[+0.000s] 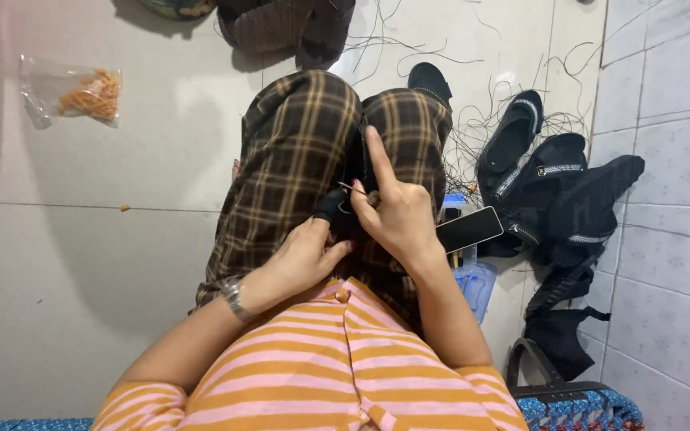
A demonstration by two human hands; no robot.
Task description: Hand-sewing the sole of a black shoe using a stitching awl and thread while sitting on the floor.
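Right hand pinches a needle over the lap. Left hand grips a black sandal strap between the knees. Finished black sandals lie on the floor to the right.

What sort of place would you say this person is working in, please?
Probably a home workshop for hand-stitching sandals: black sandal pieces lie heaped by the tiled wall, loose black threads trail over the tiled floor.

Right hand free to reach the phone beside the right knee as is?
Probably not at once: the right hand is pinching a needle over the black piece on the lap. The phone lies close beside it, nothing between.
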